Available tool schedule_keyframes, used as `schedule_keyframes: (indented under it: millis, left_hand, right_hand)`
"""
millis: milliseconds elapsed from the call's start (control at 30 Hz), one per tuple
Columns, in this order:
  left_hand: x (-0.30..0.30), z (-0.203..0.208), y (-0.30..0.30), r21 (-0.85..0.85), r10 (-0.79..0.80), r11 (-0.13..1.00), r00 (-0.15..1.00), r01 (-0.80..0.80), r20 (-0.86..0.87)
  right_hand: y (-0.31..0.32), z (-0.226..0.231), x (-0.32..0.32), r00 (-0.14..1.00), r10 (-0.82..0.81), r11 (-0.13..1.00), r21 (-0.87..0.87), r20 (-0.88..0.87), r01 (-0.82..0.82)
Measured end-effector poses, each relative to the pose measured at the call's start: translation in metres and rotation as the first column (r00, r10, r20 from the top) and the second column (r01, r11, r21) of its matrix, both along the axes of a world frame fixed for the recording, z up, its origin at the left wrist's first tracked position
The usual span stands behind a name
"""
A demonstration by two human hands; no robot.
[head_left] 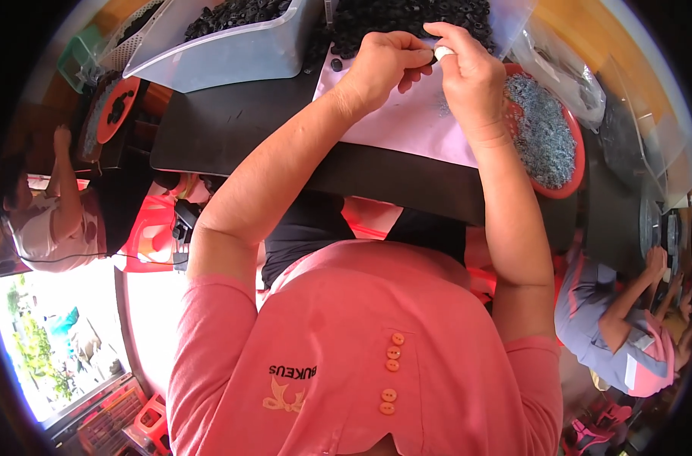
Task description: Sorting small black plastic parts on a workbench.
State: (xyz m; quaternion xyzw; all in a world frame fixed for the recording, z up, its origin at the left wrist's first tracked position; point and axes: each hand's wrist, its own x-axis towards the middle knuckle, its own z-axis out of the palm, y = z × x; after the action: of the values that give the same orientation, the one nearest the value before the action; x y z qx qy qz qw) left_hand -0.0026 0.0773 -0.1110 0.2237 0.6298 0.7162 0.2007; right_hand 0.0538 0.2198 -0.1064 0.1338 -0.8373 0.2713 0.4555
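Observation:
My two hands meet above a pale pink sheet [407, 125] on the dark table. My left hand [384, 68] is closed in a pinch, with a small dark piece barely showing at its fingertips; its exact kind is hidden. Against that piece my right hand [471, 80] presses its fingers, also closed. One right finger wears a white wrap [442, 52]. Just beyond the hands lies a heap of small black parts [414, 17], and one loose black part [336, 64] sits on the sheet near my left wrist. Right of my right forearm, an orange-red basin [578, 156] holds many small silvery pieces [540, 129].
A translucent bin [239, 70] of black parts stands at the table's far left. Clear plastic bags [563, 76] lie beyond the basin. The dark table's [232, 125] near edge runs below my forearms. Other people work at the left [57, 220] and right [627, 327].

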Motion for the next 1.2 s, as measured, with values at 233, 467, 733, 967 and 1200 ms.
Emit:
schedule_keyframes:
  millis: [233, 467, 733, 967, 1200]
  left_hand:
    - [-0.038, -0.007, -0.02, 0.17, 0.148, 0.973, 0.987, -0.156, 0.061]
    - [-0.048, -0.007, -0.026, 0.225, 0.241, 0.94, 0.966, -0.257, 0.096]
    - [-0.039, -0.003, -0.025, 0.155, 0.246, 0.952, 0.96, -0.264, 0.131]
    - [-0.037, -0.002, -0.024, 0.121, 0.277, 0.95, 0.955, -0.289, 0.104]
    - [-0.039, -0.003, -0.023, 0.143, 0.294, 0.939, 0.947, -0.311, 0.129]
  right_hand:
    - [-0.028, 0.012, 0.003, 0.989, 0.115, 0.992, -0.057, 0.094, -0.11]
    - [-0.008, -0.022, -0.034, 0.911, -0.215, 0.935, 0.345, 0.352, 0.088]
    - [-0.008, -0.037, -0.038, 0.902, -0.241, 0.863, 0.504, 0.358, 0.03]
    - [-0.016, -0.028, -0.028, 0.908, -0.251, 0.843, 0.537, 0.335, 0.034]
    - [-0.011, -0.023, -0.023, 0.882, -0.287, 0.83, 0.557, 0.374, 0.034]
